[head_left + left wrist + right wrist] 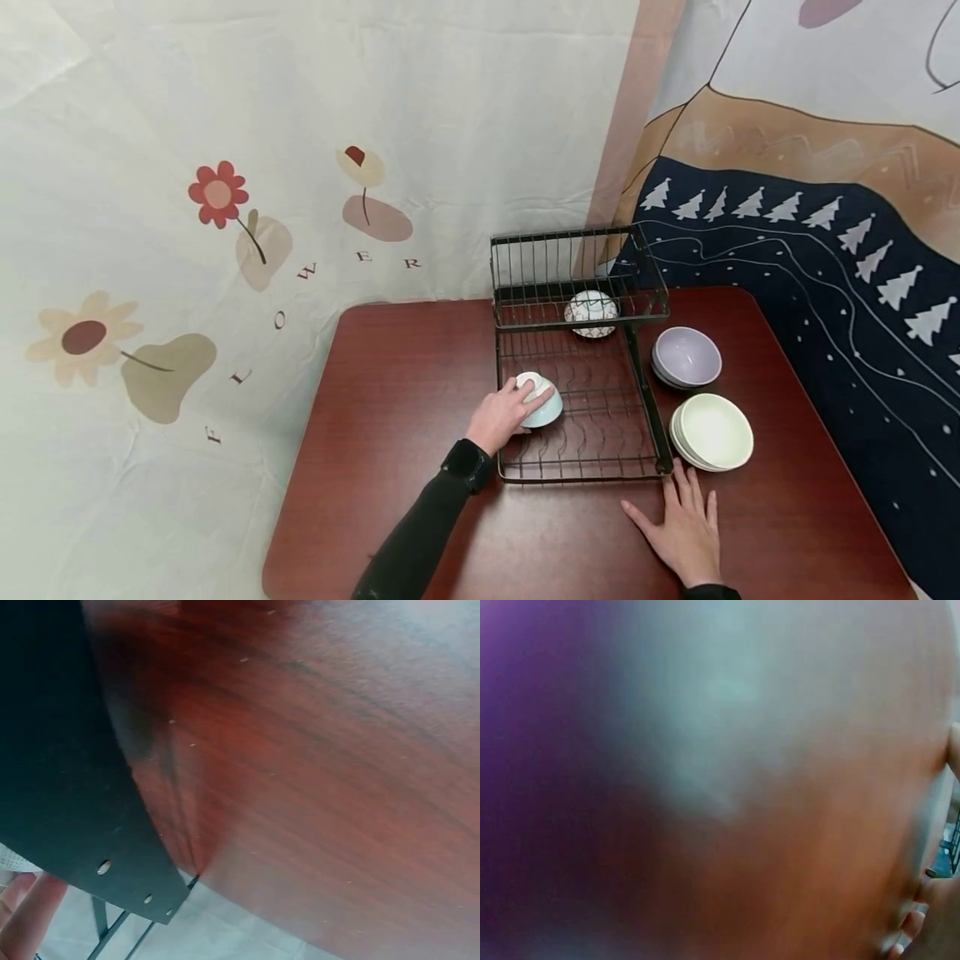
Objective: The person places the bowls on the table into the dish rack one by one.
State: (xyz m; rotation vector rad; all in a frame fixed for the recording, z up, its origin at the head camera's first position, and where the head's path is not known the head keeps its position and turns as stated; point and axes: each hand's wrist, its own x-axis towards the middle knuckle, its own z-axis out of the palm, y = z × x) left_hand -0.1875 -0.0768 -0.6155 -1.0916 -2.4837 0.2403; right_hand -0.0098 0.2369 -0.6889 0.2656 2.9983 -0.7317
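Observation:
My left hand (498, 421) grips a small pale blue bowl (548, 410) by its white foot, fingers spread over it. The bowl is tilted with its base toward the hand, over the left side of the lower tier of a black wire dish rack (581, 481). Whether the bowl touches the wires I cannot tell. My right hand (686, 533) rests on the table with fingers spread, just off the rack's front right corner and below a stack of pale green bowls (717, 431). The left wrist view shows mostly tabletop; the right wrist view is badly blurred.
A white patterned bowl (592, 312) sits at the back right of the rack, under the upper tier. Purple bowls (687, 357) are stacked right of the rack, behind the green ones. The red-brown table (390, 392) reaches back to a flower-printed cloth (450, 125).

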